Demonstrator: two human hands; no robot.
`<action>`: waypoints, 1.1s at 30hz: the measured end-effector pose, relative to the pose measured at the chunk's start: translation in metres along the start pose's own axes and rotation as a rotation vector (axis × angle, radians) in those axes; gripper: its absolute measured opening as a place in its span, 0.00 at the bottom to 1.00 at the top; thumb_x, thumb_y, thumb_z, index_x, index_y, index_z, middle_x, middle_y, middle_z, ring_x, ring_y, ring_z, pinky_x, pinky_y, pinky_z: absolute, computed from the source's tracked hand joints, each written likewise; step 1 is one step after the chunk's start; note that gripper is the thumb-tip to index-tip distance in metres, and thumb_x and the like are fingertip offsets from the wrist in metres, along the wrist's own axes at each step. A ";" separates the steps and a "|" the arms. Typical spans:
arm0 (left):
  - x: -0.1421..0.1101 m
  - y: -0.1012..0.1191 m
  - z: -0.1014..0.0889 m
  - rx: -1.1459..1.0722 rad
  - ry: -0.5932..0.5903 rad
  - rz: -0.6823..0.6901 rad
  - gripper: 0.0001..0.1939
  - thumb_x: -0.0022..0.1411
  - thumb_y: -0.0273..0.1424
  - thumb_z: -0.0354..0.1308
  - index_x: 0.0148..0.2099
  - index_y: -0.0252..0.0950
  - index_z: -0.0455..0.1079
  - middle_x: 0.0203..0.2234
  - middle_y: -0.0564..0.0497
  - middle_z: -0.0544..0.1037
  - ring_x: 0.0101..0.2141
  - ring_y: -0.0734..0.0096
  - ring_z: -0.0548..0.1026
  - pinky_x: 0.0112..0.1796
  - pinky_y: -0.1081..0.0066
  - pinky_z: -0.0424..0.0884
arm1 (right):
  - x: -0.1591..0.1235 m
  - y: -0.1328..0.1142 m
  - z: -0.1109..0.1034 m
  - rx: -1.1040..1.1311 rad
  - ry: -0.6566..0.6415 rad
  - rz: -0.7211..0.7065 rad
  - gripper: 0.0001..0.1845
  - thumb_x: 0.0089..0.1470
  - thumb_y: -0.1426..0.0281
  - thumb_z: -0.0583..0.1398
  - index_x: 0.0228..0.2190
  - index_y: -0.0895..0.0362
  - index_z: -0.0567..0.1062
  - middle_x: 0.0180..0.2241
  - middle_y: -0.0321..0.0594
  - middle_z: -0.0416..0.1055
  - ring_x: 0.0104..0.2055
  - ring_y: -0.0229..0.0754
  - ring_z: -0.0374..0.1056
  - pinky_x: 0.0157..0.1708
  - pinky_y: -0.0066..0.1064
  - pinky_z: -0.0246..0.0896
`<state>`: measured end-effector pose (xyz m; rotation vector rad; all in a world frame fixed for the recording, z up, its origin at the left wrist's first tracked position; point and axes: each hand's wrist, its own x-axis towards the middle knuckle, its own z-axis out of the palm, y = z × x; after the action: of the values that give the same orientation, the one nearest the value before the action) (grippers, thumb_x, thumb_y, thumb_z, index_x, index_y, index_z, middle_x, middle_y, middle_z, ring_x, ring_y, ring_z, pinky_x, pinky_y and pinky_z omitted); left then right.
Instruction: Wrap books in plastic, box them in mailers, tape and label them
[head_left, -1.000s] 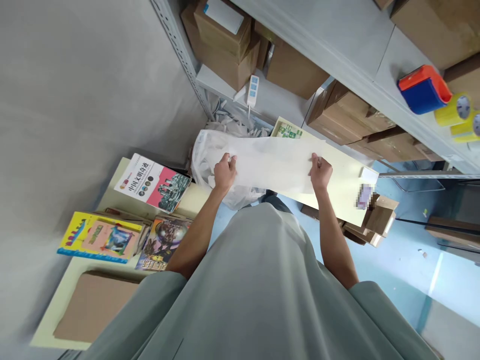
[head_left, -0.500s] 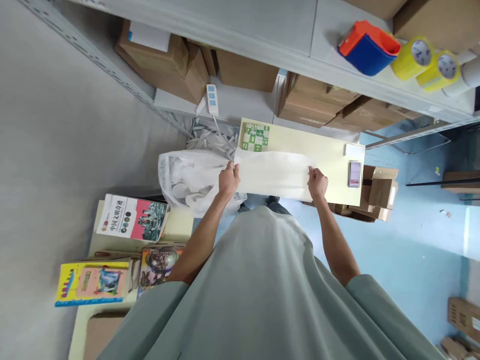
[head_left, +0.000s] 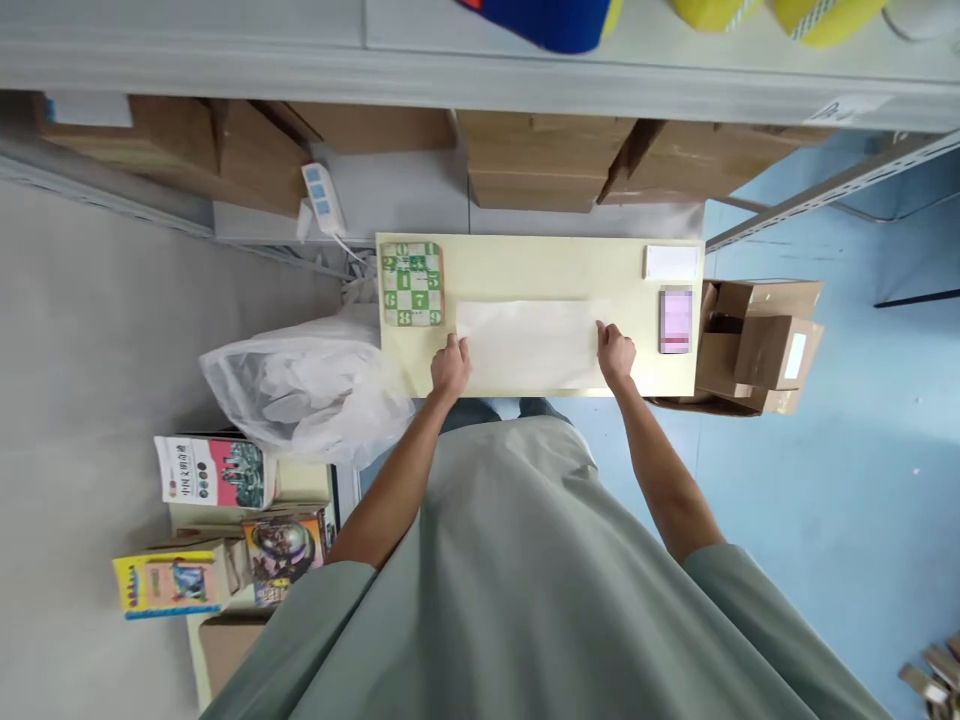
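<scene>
A long white sheet of paper (head_left: 531, 345) stretches between my two hands over the pale yellow table (head_left: 517, 268). My left hand (head_left: 451, 368) pinches its left end, thumb on top. At the right end my right hand (head_left: 616, 354) grips the edge with closed fingers. A green-and-white number-patterned book (head_left: 412, 285) lies on the table beyond my left hand. To the right of my right hand are a blurred pink phone-like rectangle (head_left: 676, 320) and a small white box (head_left: 671, 263).
A plastic bag of white scraps (head_left: 307, 385) stands left of the table, with stacked books (head_left: 217, 472) nearer me. Shelving (head_left: 480, 85) holding cardboard boxes and a power strip (head_left: 324, 199) runs behind. Open cardboard boxes (head_left: 776, 350) sit at the right.
My view has turned toward the table, which now lies squarely before me. Both hands have brought the paper over and lowered it onto or close above the tabletop, still holding both ends.
</scene>
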<state>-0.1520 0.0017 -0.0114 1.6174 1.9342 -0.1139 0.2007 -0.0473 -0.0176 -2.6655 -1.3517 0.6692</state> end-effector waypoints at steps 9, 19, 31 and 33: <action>0.017 0.044 0.024 -0.078 0.054 -0.055 0.22 0.78 0.45 0.54 0.62 0.34 0.74 0.56 0.29 0.84 0.60 0.39 0.82 0.60 0.51 0.75 | 0.034 0.046 -0.005 0.079 -0.073 -0.057 0.20 0.78 0.53 0.57 0.42 0.56 0.76 0.35 0.45 0.79 0.35 0.48 0.73 0.37 0.32 0.57; 0.020 0.096 0.064 -0.008 -0.036 0.539 0.38 0.80 0.47 0.47 0.83 0.34 0.54 0.84 0.37 0.45 0.83 0.45 0.36 0.79 0.38 0.37 | 0.004 -0.032 0.047 0.010 -0.112 -0.529 0.39 0.80 0.55 0.46 0.80 0.62 0.54 0.82 0.56 0.48 0.85 0.58 0.39 0.80 0.55 0.48; 0.051 0.040 0.063 -0.006 -0.006 0.480 0.46 0.74 0.56 0.57 0.83 0.37 0.57 0.84 0.37 0.42 0.83 0.42 0.32 0.78 0.37 0.34 | 0.011 0.042 0.042 -0.122 -0.055 -0.451 0.47 0.76 0.43 0.50 0.81 0.59 0.55 0.83 0.55 0.42 0.86 0.61 0.39 0.81 0.60 0.39; 0.051 0.042 0.059 -0.024 -0.022 0.485 0.47 0.73 0.57 0.58 0.83 0.37 0.58 0.84 0.37 0.43 0.83 0.42 0.33 0.78 0.36 0.34 | 0.011 0.046 0.041 -0.148 -0.050 -0.458 0.47 0.76 0.43 0.49 0.81 0.59 0.55 0.83 0.56 0.42 0.86 0.61 0.39 0.81 0.60 0.39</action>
<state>-0.0939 0.0310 -0.0715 2.0071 1.4690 0.0875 0.2236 -0.0720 -0.0703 -2.3105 -2.0015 0.5983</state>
